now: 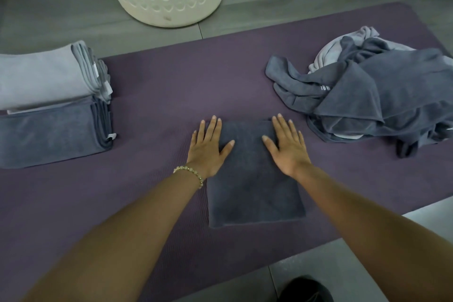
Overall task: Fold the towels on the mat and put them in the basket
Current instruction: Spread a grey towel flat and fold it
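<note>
L grip (208,149) & R grip (286,149), spread flat, press towel (255,191), prob. to set crease; stack (49,105) left of L grip.

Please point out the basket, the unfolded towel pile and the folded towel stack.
laundry basket (159,17): head view, solid lower front wall.
unfolded towel pile (392,86): head view, dark grey towel on top.
folded towel stack (44,76): head view, light grey top towel.

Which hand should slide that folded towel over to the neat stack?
Probably the left hand: it lies flat on the left edge of the folded towel, the side facing the neat stack. The right hand sits nearer the unfolded heap.
</note>
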